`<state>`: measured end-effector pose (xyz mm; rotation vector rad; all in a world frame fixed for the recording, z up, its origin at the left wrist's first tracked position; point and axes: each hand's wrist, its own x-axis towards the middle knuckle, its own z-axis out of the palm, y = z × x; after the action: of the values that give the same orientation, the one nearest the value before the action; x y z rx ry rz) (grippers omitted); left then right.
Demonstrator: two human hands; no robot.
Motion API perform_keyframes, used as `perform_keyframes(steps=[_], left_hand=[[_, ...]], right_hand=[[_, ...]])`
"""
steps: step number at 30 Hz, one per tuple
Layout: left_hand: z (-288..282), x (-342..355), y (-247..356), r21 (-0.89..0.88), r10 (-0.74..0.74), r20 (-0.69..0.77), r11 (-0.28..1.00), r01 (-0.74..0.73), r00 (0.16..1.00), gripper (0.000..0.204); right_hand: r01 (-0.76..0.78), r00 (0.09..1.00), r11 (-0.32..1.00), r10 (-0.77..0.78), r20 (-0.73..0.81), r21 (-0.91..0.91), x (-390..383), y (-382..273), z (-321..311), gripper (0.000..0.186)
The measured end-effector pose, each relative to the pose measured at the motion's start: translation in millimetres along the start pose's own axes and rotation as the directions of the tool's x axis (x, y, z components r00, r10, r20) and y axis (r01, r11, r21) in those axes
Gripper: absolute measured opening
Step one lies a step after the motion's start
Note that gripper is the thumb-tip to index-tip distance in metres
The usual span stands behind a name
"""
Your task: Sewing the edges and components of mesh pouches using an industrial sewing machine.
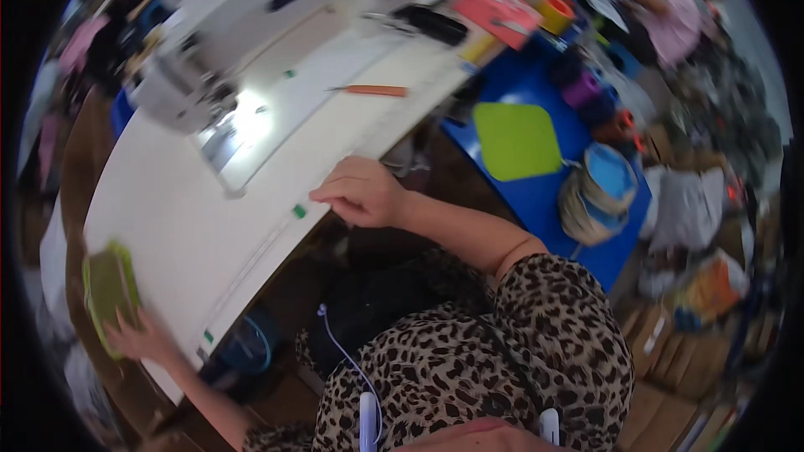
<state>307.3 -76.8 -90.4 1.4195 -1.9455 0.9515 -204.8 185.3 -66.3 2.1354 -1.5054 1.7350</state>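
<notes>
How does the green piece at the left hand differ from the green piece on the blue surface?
Colour: the left green piece is olive with a bright lime edge; the right green piece is lime all over.
Shape: the left piece looks longer and narrower; the right piece is squarish with rounded corners.
Contact: the left hand touches the left piece; neither hand touches the right piece.
Shared: both are green.

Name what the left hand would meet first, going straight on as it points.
The left hand would probably meet the flat green piece first; its fingers overlap it in view, contact unclear.
</notes>
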Motion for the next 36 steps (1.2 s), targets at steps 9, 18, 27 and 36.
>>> perform_keyframes(steps=[9,18,27,36], left_hand=[[-16.6,25.8,25.7,-0.551,-0.180,-0.056,0.826,0.121,0.982,0.035],[-54.1,16.2,9.1,-0.425,-0.092,-0.078,0.904,0.050,0.993,0.030],[-56.6,-19.1,-11.0,-0.621,-0.174,0.033,0.768,0.156,0.984,0.036],[-60.5,-14.3,10.9,-0.656,-0.185,0.102,0.726,0.206,0.977,0.034]], right_hand=[[-0.619,0.686,0.218,0.618,-0.384,-0.755,-188.7,39.1,-205.0,0.031],[-0.607,0.626,0.256,0.737,-0.255,-0.753,-235.6,48.3,-220.5,0.030],[-0.586,0.543,0.179,0.811,-0.219,-0.790,-220.1,51.3,-216.2,0.037],[-0.861,0.364,0.284,0.923,-0.123,-0.421,-240.1,45.7,-258.8,0.021]])
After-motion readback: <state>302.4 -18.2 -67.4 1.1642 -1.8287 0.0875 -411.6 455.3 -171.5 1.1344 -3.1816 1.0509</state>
